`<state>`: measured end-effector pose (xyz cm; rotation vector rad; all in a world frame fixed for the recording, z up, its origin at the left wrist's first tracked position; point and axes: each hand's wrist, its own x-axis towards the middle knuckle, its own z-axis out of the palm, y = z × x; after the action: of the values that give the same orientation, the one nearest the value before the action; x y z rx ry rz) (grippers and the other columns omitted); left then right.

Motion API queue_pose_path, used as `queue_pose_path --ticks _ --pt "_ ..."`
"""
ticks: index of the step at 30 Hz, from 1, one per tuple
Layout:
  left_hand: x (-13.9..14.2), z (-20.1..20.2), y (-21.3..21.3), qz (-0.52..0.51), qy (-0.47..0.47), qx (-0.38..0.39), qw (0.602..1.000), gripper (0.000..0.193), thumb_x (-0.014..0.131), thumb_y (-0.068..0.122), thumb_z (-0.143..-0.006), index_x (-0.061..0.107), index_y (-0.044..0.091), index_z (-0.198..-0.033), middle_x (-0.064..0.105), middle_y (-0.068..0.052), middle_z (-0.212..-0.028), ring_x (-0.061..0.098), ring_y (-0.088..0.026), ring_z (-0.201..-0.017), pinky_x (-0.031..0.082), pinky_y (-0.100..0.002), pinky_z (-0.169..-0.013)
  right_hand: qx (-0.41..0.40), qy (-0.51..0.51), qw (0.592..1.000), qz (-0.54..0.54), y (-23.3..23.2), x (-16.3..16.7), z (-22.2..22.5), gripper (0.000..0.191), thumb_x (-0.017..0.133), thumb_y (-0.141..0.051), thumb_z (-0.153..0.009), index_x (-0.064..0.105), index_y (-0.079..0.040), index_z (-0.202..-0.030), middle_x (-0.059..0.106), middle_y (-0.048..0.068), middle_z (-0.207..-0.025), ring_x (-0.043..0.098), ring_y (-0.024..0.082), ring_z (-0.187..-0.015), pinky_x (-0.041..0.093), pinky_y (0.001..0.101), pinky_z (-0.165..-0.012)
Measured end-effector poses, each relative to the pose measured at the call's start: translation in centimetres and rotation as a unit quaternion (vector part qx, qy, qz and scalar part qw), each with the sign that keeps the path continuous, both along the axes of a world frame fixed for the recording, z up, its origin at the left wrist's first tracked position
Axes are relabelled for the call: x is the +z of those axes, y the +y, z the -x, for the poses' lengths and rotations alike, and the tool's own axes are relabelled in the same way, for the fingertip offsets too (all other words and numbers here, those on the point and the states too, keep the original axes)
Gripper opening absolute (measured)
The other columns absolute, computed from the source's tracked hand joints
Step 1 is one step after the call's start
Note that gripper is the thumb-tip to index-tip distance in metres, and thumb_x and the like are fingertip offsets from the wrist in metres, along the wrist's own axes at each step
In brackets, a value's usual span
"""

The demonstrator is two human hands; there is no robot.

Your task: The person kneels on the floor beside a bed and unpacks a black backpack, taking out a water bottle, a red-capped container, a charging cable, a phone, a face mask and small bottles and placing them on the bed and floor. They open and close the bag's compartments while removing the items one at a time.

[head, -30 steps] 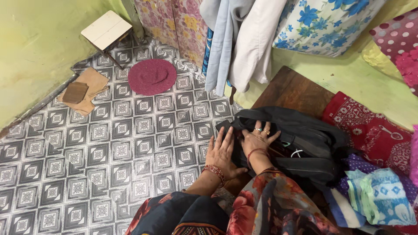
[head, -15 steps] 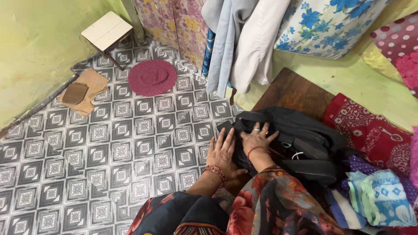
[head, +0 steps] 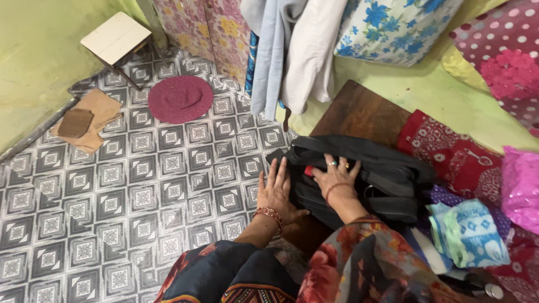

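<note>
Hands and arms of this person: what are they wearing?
The left hand has a band of red and gold bangles at the wrist. The right hand carries rings on two fingers and a thin red bangle. A loose floral sleeve in red, grey and dark tones covers the right arm.

The right hand (head: 336, 178) rests on the black bag (head: 365, 174) with its fingertips pushed into the opening, so what they touch stays hidden apart from a small red bit whose nature cannot be told. The bag's near side is covered by the person's patterned sleeve (head: 365, 264). The pink plastic bag (head: 519, 188) and the dotted cloth (head: 497, 47) are cut off by the right edge, and the hanging clothes (head: 292, 50) run out of the top.
</note>
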<state>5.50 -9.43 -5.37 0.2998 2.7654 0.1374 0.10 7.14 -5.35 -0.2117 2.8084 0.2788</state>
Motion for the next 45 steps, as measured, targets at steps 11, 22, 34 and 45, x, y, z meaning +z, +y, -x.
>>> queue_pose_path --ticks 11,22,34,45 --pt "-0.2 -0.8 0.0 -0.008 0.027 -0.006 1.0 0.128 0.065 0.084 -0.067 0.029 0.0 -0.156 -0.006 -0.009 -0.171 -0.009 -0.032 -0.156 0.008 -0.059 -0.122 -0.057 -0.001 0.998 -0.028 -1.7 1.0 0.5 0.05 0.072 -0.054 -0.085 0.066 -0.033 -0.13 0.032 0.001 -0.162 0.022 0.037 -0.151 0.007 0.0761 -0.114" --pt "-0.4 0.0 -0.3 -0.026 0.024 -0.021 0.999 0.123 0.067 0.082 -0.066 0.034 0.004 -0.155 -0.004 -0.006 -0.171 -0.011 -0.033 -0.156 0.007 -0.06 -0.122 -0.064 -0.056 0.993 -0.085 -3.3 1.2 2.1 0.052 0.083 -0.05 -0.078 0.07 -0.034 -0.125 0.028 0.004 -0.166 0.019 0.039 -0.153 0.002 0.0804 -0.111" --pt "0.7 0.1 0.2 -0.02 0.03 -0.004 0.999 0.131 0.062 0.09 -0.064 0.029 0.005 -0.157 -0.005 -0.013 -0.171 -0.011 -0.035 -0.156 0.008 -0.059 -0.121 -0.029 0.105 0.988 0.105 0.8 0.1 -0.5 0.061 0.088 -0.044 -0.065 0.072 -0.03 -0.122 0.037 0.009 -0.157 0.025 0.044 -0.147 0.012 0.0726 -0.117" --pt "2.0 -0.6 0.8 -0.016 0.055 0.017 0.998 0.139 0.074 0.084 -0.056 0.023 0.008 -0.16 0.001 -0.013 -0.171 -0.009 -0.035 -0.156 0.003 -0.064 -0.122 0.112 0.209 0.945 0.225 4.7 3.6 -5.4 0.053 0.087 -0.038 -0.064 0.076 -0.016 -0.112 0.038 0.004 -0.161 0.035 0.036 -0.146 0.025 0.0683 -0.116"
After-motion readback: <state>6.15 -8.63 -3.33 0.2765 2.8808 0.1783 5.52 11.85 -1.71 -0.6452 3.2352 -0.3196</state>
